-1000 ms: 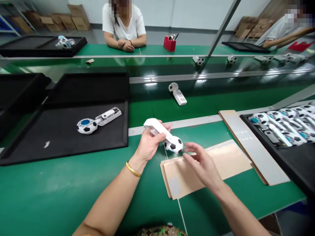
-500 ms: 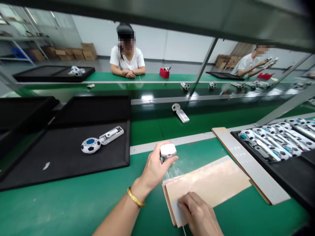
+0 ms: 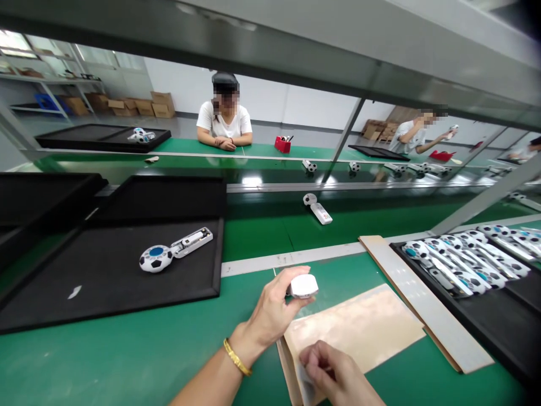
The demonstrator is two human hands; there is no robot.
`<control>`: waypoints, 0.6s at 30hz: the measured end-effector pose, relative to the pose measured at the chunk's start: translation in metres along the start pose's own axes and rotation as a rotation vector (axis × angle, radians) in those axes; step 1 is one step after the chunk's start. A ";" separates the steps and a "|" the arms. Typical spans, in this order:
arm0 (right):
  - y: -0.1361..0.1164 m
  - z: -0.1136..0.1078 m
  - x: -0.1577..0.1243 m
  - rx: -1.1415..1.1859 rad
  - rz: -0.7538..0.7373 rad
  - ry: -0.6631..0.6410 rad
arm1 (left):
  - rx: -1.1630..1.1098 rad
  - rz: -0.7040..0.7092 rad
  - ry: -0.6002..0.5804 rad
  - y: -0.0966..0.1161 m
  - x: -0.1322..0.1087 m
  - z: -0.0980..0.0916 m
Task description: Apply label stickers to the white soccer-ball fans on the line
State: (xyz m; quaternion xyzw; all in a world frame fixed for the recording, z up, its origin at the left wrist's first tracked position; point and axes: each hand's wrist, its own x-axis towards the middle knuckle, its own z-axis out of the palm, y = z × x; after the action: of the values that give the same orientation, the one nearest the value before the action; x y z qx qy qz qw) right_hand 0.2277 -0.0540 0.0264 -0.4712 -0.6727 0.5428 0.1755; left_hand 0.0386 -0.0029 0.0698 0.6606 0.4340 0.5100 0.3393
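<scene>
In the head view, the only one, the main change is in how the two hands share the work. A second ago the person's left hand [image 3: 270,310] held the white handheld device [image 3: 304,286] lengthwise, its ball-shaped end towards the right hand [image 3: 333,369], which was close by with spread fingers. Now the device is turned so that a blunt white end faces the camera, and the ball end is out of sight. The left fingers grip it from both sides, above the worktop [image 3: 139,361] and just beyond the near left edge of the tan sheet [image 3: 359,327].

The right hand has gone down to that sheet, as it already had half a second ago. Its fingers are drawn together at the sheet's left part, over a greyish patch; whether they pinch a film or the sheet's edge cannot be told. The hands are therefore apart, and attention seems to have passed from the device to the sheet while the left hand keeps the device ready.

The surroundings match the earlier pictures: an opened device [image 3: 156,258] lies in the left black tray [image 3: 114,304], another device [image 3: 321,213] rests on the green belt [image 3: 262,225], and rows of devices [image 3: 465,259] fill part of the right black tray [image 3: 490,316]. The camera has tilted up, bringing the overhead shelf [image 3: 270,45] into view.
</scene>
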 end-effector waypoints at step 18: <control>-0.116 -0.057 0.015 -0.179 -0.144 0.384 | 0.111 0.155 0.010 -0.002 -0.004 0.009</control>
State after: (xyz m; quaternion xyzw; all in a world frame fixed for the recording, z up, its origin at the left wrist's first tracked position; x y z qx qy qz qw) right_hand 0.2120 -0.0057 0.1463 -0.5304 -0.7043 0.3672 0.2964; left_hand 0.0461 -0.0058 0.0646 0.7073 0.4108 0.5134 0.2595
